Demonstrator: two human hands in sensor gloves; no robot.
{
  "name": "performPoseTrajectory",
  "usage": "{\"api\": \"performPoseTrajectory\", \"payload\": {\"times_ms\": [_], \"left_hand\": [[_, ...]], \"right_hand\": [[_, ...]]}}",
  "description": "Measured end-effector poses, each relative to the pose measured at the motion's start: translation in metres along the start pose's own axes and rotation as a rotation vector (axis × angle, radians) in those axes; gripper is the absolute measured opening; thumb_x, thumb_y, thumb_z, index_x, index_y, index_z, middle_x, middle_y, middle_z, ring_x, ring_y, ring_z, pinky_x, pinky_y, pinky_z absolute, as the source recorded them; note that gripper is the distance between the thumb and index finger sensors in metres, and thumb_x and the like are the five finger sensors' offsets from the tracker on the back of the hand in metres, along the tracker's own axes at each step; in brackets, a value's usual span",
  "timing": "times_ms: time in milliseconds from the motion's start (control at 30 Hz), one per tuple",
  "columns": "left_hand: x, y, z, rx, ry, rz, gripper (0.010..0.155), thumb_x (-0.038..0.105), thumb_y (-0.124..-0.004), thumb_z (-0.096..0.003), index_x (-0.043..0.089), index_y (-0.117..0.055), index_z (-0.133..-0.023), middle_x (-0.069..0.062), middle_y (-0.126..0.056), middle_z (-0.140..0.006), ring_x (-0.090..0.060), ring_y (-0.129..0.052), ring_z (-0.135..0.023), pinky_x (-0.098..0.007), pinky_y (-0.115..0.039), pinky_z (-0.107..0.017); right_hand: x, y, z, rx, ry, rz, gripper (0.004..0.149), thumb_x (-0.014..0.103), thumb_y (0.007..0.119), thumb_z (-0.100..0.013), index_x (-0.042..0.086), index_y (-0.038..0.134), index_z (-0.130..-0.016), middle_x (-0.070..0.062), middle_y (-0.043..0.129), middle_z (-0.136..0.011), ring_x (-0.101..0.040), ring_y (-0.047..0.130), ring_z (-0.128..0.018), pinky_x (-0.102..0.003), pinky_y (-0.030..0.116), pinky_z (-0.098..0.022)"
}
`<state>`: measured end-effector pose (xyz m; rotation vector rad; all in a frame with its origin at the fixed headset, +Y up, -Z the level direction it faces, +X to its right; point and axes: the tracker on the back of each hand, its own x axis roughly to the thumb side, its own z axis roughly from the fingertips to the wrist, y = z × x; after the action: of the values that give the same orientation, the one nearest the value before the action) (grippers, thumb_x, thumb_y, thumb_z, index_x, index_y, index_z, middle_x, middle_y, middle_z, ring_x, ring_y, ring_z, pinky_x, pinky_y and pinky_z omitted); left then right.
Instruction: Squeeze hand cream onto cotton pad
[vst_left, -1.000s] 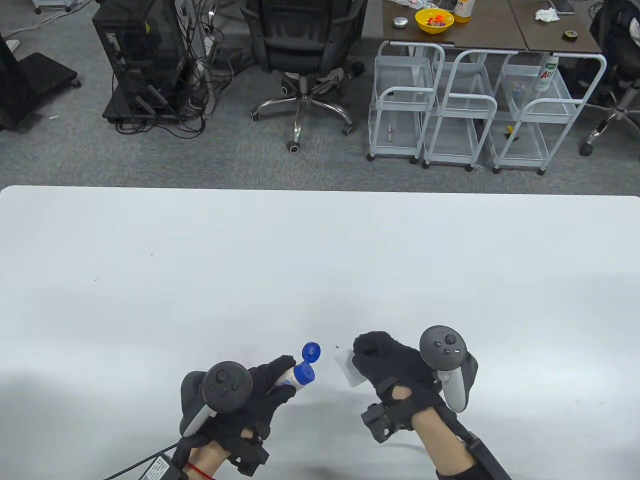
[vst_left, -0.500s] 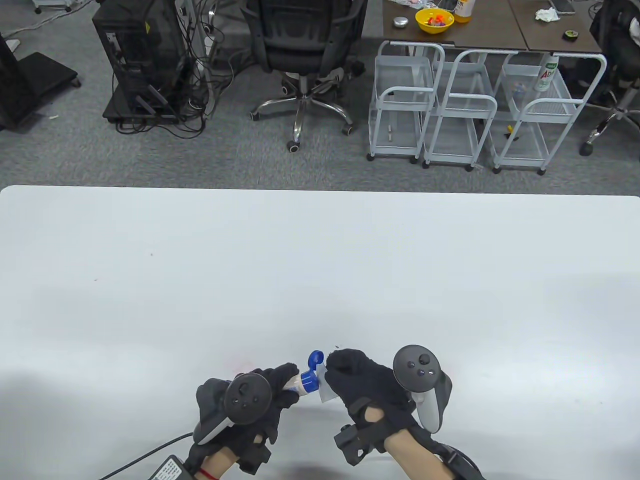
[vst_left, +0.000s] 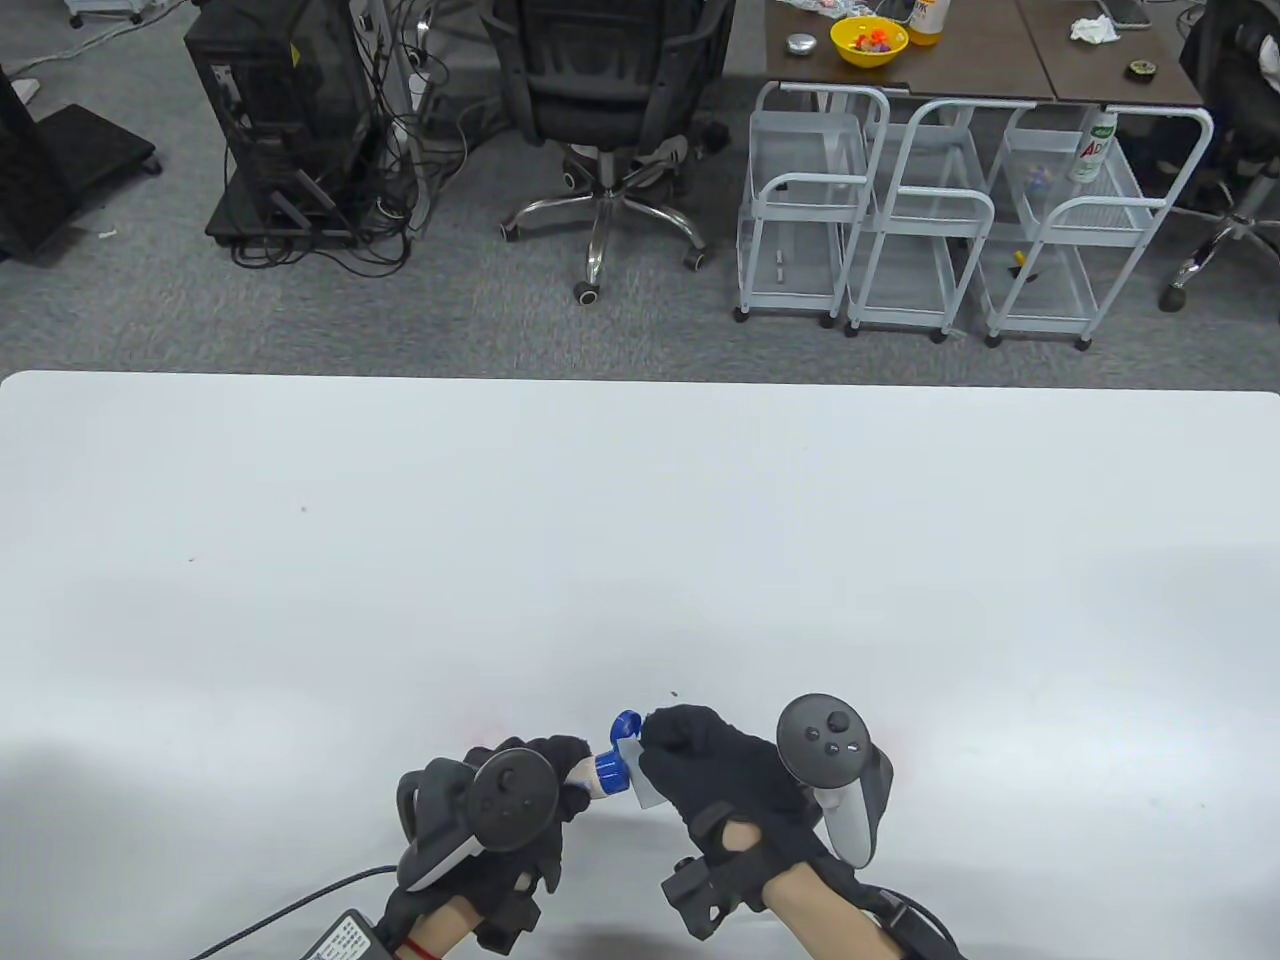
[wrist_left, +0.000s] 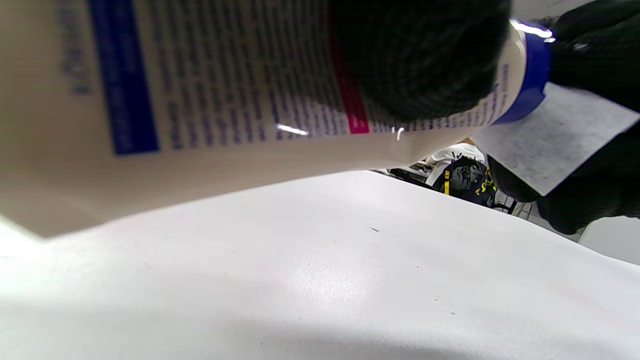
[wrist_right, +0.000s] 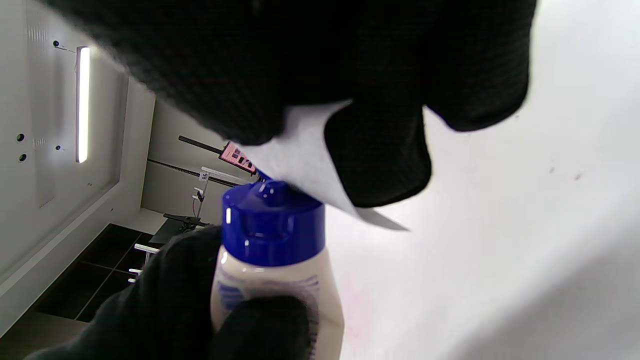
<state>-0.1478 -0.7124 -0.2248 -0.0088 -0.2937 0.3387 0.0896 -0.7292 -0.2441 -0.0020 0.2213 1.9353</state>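
My left hand (vst_left: 535, 790) grips a cream-coloured hand cream tube (vst_left: 597, 775) with a blue flip cap (vst_left: 624, 724) standing open. The tube fills the left wrist view (wrist_left: 210, 100) and its blue collar shows in the right wrist view (wrist_right: 272, 230). My right hand (vst_left: 715, 765) pinches a white square cotton pad (vst_left: 640, 780) and holds it upright against the tube's nozzle end. The pad shows in the left wrist view (wrist_left: 550, 140) and the right wrist view (wrist_right: 310, 165). Both hands hover just above the white table (vst_left: 640, 520) near its front edge. The nozzle tip is hidden behind the pad.
Beyond the table's far edge stand an office chair (vst_left: 600, 100), a black computer tower (vst_left: 290, 120) with cables, and white wire carts (vst_left: 940, 220). A cable (vst_left: 290, 915) runs off the left wrist.
Both hands have come together near the table's front middle. The right hand moved left with the pad until the pad met the tube's cap end; the left hand shifted slightly right.
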Motion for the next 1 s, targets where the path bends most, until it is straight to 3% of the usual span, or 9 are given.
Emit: {"api": "performPoseTrajectory", "payload": {"times_ms": [1000], "left_hand": [[-0.0029, 0.0004, -0.002, -0.024, 0.031, 0.007, 0.047, 0.039, -0.08, -0.0283, 0.03, -0.087, -0.074, 0.012, -0.107, -0.059, -0.011, -0.107, -0.049, -0.044, -0.085, -0.053]], "right_hand": [[-0.0004, 0.0039, -0.0001, 0.038, 0.019, -0.01, 0.038, 0.03, 0.097, -0.04, 0.023, 0.09, -0.077, -0.004, 0.106, -0.065, -0.027, 0.116, -0.056, -0.047, 0.09, -0.043]]}}
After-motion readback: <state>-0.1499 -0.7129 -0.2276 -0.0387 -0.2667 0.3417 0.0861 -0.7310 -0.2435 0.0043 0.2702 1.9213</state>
